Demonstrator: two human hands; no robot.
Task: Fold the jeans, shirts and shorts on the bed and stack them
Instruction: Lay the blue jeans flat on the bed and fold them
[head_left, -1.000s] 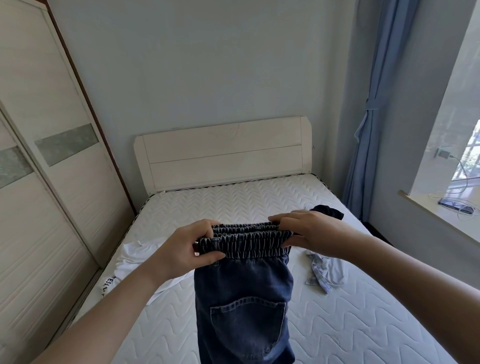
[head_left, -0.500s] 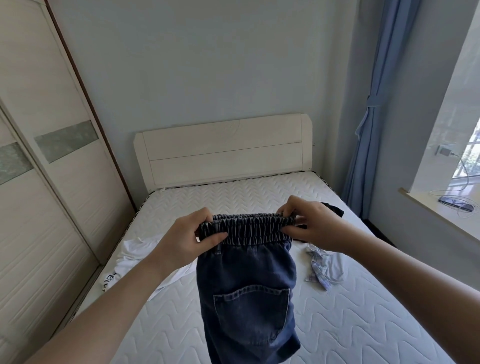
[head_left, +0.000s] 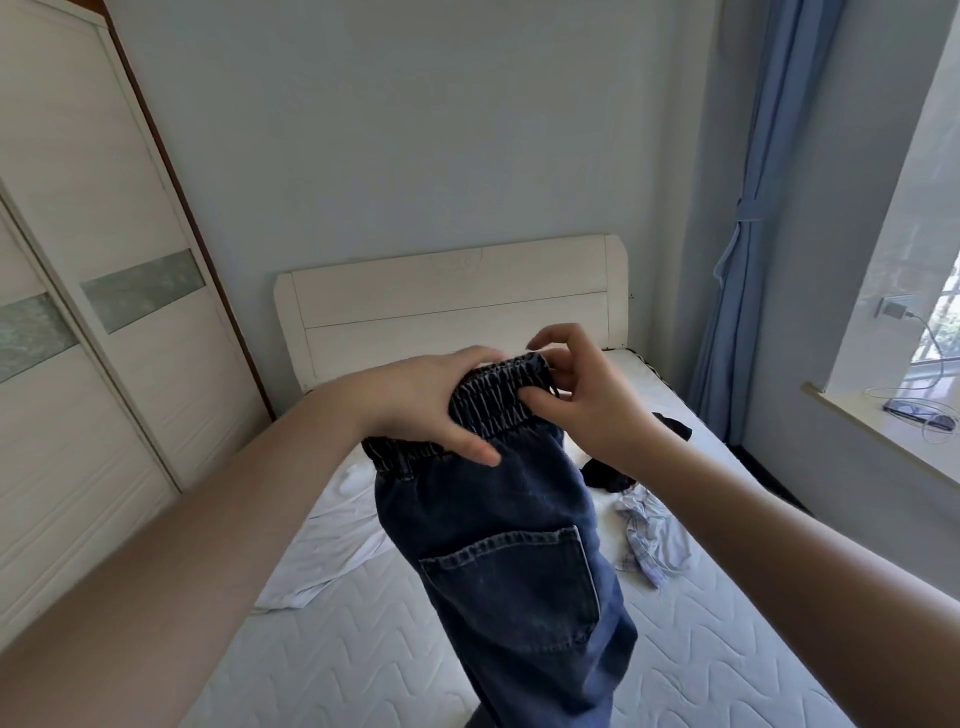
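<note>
Dark blue jeans (head_left: 514, 561) with an elastic waistband hang in the air over the bed (head_left: 363, 649), back pocket facing me. My left hand (head_left: 431, 400) grips the waistband from the left, thumb across the front. My right hand (head_left: 582, 395) pinches the waistband's right end, fingers curled. A white shirt (head_left: 332, 535) lies spread on the mattress at the left. A crumpled light striped garment (head_left: 649, 535) and a dark garment (head_left: 608, 475) lie on the right side of the bed. The jeans' legs run out of view below.
A white wardrobe (head_left: 88, 332) stands along the left of the bed. The cream headboard (head_left: 452, 306) is against the far wall. A blue curtain (head_left: 748, 218) hangs at the right, beside a windowsill (head_left: 883, 431) with a phone and cables.
Both hands have lifted the jeans higher and tilted the waistband, right end up. My hands have moved closer together along the waistband. The view has tipped down a little.
</note>
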